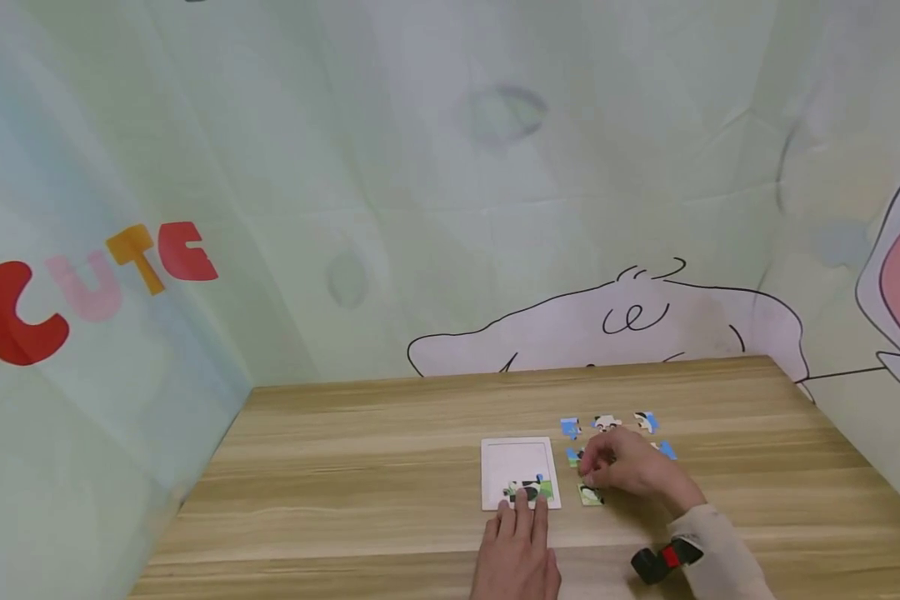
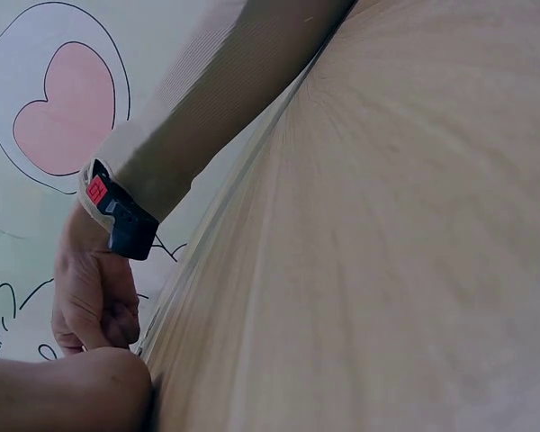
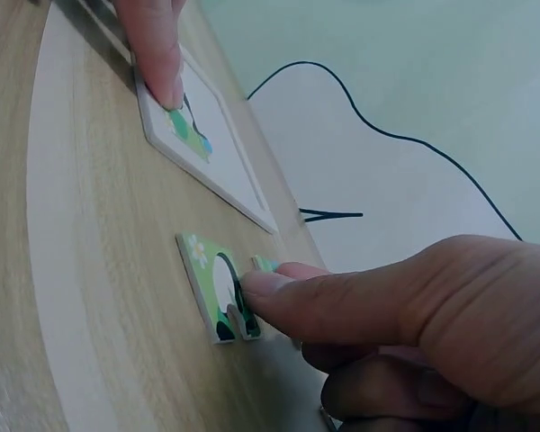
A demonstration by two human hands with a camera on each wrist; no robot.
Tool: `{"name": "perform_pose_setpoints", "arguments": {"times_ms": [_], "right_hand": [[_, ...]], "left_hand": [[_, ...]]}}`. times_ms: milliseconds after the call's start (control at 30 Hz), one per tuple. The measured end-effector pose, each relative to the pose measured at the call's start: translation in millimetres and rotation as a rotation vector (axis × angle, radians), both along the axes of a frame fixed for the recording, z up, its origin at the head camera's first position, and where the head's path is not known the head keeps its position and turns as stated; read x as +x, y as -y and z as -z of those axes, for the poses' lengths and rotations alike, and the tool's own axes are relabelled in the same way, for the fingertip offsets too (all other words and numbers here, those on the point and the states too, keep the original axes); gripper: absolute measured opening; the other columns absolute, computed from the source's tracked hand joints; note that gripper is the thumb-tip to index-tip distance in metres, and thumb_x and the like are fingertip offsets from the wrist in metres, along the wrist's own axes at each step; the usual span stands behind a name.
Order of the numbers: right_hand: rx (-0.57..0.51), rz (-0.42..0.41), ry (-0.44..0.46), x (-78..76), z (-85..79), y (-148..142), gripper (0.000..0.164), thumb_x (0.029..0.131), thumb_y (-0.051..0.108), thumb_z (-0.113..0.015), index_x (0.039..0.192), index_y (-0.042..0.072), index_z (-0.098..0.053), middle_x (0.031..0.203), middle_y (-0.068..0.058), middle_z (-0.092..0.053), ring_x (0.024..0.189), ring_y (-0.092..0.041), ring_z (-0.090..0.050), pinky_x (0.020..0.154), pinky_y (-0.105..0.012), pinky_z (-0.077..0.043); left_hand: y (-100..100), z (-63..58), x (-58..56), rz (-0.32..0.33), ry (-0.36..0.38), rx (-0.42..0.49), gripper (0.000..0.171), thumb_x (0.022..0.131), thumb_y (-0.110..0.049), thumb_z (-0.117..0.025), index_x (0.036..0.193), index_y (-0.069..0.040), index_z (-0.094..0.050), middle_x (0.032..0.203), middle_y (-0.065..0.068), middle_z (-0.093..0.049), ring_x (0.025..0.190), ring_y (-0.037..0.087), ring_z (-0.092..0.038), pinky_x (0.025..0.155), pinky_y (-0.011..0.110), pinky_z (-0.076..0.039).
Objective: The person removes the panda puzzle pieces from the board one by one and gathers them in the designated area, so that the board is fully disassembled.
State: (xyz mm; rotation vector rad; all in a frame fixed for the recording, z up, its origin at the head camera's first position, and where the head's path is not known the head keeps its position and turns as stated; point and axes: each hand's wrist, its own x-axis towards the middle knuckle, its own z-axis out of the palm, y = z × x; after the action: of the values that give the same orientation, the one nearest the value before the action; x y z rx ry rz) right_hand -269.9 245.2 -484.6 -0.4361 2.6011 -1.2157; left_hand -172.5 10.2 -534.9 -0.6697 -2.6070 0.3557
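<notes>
A square white puzzle tray (image 1: 493, 473) lies on the table, with joined panda pieces (image 1: 531, 490) in its lower part. My left hand (image 1: 517, 550) rests its outstretched fingertips on the tray's near edge and those pieces. Right of the tray, my right hand (image 1: 633, 471) has thumb and index finger at the far edge of a green puzzle piece with a white flower (image 3: 218, 283), pinching there. That piece still lies against the tabletop. The index fingertip is partly hidden behind the thumb. In the left wrist view, the right hand (image 2: 94, 301) appears beyond the left hand (image 2: 63, 387).
Other loose pieces lie beyond and around the right hand: a blue piece (image 1: 571, 427), a panda-face piece (image 1: 606, 422), a blue-and-white piece (image 1: 647, 422) and one partly covered blue piece (image 1: 667, 450). A printed cloth (image 1: 390, 208) hangs behind the wooden table (image 1: 330, 483).
</notes>
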Motion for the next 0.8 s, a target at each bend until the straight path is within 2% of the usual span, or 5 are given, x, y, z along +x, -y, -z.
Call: {"name": "perform_pose_setpoints", "arguments": {"times_ms": [200,400,500,633,800], "right_hand": [[-0.009,0.017,-0.034,-1.0,-0.6,6.6,0.014,0.094,0.018,-0.08,0.105,0.01,-0.077,0.078,0.002,-0.056,0.072,-0.011,-0.05,0.062,-0.024,-0.04],[-0.047,-0.016,-0.074,1.1,0.6,28.1,0.022,0.103,0.018,-0.067,0.119,0.011,-0.079,0.081,0.0,-0.058,0.076,-0.012,-0.05,0.066,-0.025,-0.04],[-0.059,-0.043,-0.077,3.4,3.8,41.1,0.022,0.104,0.017,-0.063,0.118,0.012,-0.08,0.097,-0.003,-0.07,0.085,-0.012,-0.052,0.072,-0.026,-0.042],[-0.025,-0.06,-0.071,6.2,9.3,55.8,0.022,0.105,0.018,-0.061,0.114,0.017,-0.081,0.113,-0.002,-0.078,0.089,-0.012,-0.056,0.076,-0.026,-0.045],[-0.038,-0.075,-0.029,8.1,12.9,65.0,0.022,0.104,0.015,-0.059,0.11,0.015,-0.081,0.109,-0.002,-0.077,0.089,-0.013,-0.057,0.076,-0.025,-0.045]], "left_hand": [[-0.7,-3.6,0.6,-0.014,0.073,0.009,0.059,0.099,-0.054,-0.063,0.148,-0.02,-0.063,0.14,0.004,-0.067,0.12,0.021,-0.066,0.099,0.032,-0.055],[-0.3,0.7,-0.3,-0.004,-0.017,0.029,0.06,0.094,-0.057,-0.068,0.143,-0.022,-0.067,0.122,0.004,-0.061,0.113,0.02,-0.064,0.091,0.028,-0.053],[0.5,1.8,-0.9,0.007,-0.067,0.034,0.06,0.092,-0.058,-0.07,0.14,-0.022,-0.069,0.116,0.002,-0.061,0.111,0.02,-0.065,0.089,0.028,-0.053],[0.2,2.9,-2.3,0.023,-0.102,0.039,0.059,0.09,-0.057,-0.07,0.137,-0.02,-0.07,0.114,0.001,-0.062,0.11,0.022,-0.066,0.089,0.03,-0.053],[-0.3,7.4,-3.5,0.041,-0.156,0.051,0.059,0.087,-0.056,-0.071,0.133,-0.019,-0.071,0.113,0.002,-0.063,0.109,0.024,-0.066,0.088,0.031,-0.052]]}}
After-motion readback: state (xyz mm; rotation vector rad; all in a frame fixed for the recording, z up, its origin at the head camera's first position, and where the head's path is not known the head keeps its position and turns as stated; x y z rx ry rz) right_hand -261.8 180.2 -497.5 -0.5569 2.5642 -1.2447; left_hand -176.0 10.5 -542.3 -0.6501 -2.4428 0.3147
